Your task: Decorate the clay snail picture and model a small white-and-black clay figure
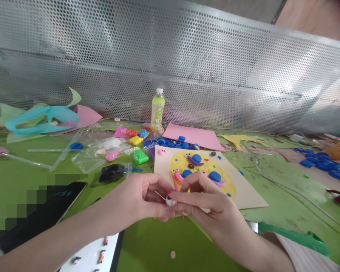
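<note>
My left hand (143, 198) and my right hand (212, 202) meet above the near edge of a craft picture. Pinched between their fingertips is a small white clay ball (170, 202) with a dark spot; a bit of red shows by it. A thin pink strip (175, 183) runs behind the fingers, and I cannot tell whether they hold it. Beyond lies the cream card (249, 198) bearing a yellow round (229, 179), with snail-like clay figures, blue caps on their backs. My fingers hide part of the card.
Bags of coloured clay, including green (141, 156) and black (112, 173), lie left of the card. A drink bottle (158, 111) stands behind. At left are a phone (65, 202) and a tablet (110, 253); blue caps (320, 162) and a cable (294, 192) lie right.
</note>
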Demonstrator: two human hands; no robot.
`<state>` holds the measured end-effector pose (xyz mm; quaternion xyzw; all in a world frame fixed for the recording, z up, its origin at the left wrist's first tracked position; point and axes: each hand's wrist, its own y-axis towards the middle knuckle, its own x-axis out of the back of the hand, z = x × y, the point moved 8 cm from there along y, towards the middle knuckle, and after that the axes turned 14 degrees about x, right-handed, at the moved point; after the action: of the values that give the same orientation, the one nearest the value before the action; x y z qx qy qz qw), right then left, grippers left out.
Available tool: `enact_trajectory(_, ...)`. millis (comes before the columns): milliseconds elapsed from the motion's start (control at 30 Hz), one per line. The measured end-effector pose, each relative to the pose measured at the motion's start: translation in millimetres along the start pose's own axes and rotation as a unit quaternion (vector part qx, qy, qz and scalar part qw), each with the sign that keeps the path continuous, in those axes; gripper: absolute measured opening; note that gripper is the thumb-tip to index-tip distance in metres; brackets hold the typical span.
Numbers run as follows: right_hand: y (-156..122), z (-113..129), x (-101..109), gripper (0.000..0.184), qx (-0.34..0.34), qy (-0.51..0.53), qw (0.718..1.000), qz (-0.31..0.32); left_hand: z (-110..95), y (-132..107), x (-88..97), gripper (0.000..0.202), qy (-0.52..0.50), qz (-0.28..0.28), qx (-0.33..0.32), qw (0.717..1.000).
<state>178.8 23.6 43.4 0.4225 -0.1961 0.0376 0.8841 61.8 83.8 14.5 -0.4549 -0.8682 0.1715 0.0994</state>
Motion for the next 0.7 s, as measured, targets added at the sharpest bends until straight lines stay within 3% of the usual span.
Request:
enact_trajectory(200,-8.6,-18.2,1.6,0.017,-0.149,0.031,0.988,-0.006,-0.7,-0.4,1.0,0.018,-0.017,-0.002,-0.003,1.0)
enact_trajectory(333,-18.1,-32.1,-4.6,0.025,-0.238,0.102,0.966,-0.016,-3.6,-2.0,1.4,0.018,-0.007,-0.029,0.017,0.999)
enact_trajectory(700,-20.2,-40.7,-13.3,0.037,-0.269,0.162,0.949,-0.024,-3.4,-2.6,2.9,0.018,-0.012,-0.041,0.023,0.999)
